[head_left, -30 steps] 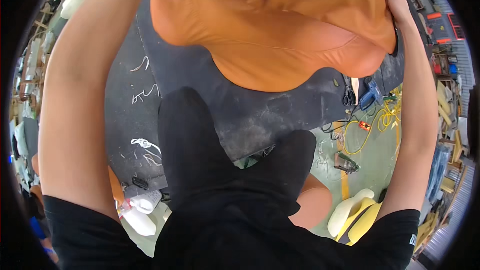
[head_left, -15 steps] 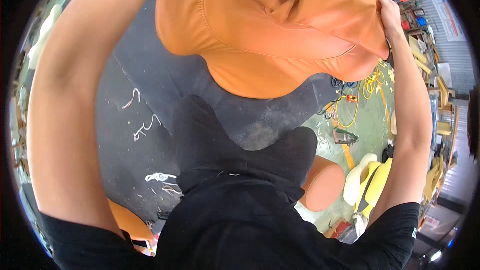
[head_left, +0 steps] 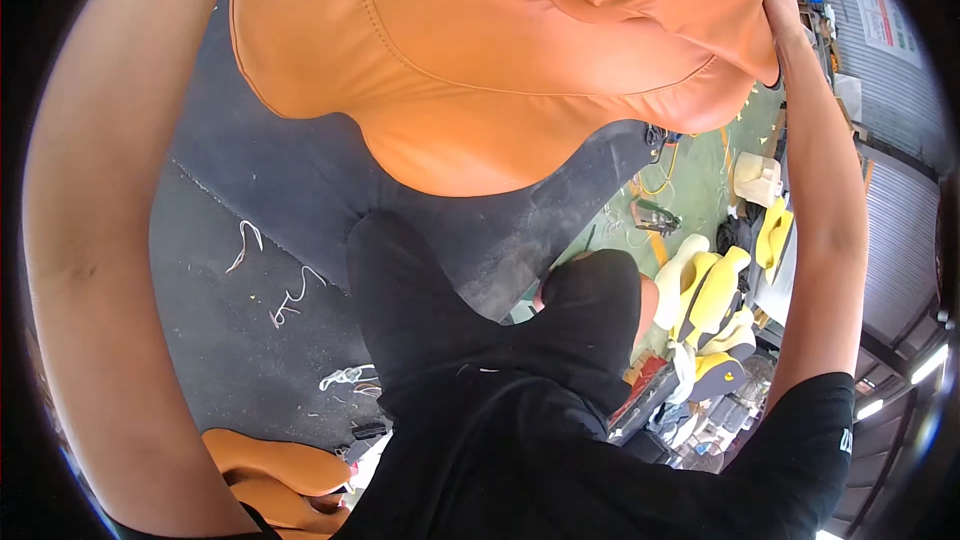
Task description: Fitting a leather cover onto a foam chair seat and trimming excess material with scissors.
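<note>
Yellow foam pads (head_left: 712, 290) right, orange covers (head_left: 270, 475) bottom-left, dark mat (head_left: 300, 200).

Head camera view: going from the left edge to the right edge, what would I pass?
Left forearm → white scraps on the dark mat → orange leather seat cover → yellow foam cushions → right forearm.

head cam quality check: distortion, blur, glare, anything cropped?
Head view: strong fisheye, black vignette around the rim, both forearms bowing along it. Orange cover is sharp, seams readable, evenly lit with no blown glare. Right hand sits at the upper right edge, partly cut; left hand is out of frame. Yellow foam pieces at the right are small and compressed.
</note>
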Tool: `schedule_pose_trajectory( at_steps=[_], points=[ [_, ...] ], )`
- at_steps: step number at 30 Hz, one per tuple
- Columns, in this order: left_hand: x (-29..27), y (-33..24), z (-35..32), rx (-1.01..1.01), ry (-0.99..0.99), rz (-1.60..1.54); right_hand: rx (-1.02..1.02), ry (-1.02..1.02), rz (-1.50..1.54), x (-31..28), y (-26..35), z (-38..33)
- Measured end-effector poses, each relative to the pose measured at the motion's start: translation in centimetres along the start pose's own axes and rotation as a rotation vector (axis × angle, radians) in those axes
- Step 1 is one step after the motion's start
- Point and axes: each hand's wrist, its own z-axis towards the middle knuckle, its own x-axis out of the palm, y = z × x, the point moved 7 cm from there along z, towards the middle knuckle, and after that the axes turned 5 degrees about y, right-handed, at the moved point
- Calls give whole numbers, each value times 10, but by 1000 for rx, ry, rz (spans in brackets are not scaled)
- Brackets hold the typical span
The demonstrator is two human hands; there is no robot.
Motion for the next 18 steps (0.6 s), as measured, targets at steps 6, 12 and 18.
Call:
schedule_pose_trajectory(
  at_steps=[6,12,18],
  points=[
    [2,22,59,243,31,264,40,-41,117,-11,-22,45],
    [9,12,63,280,39,258,-59,-92,-131,-17,-25,41],
    [12,-2,48,165,15,178,-56,-51,-150,-31,-44,48]
  ],
)
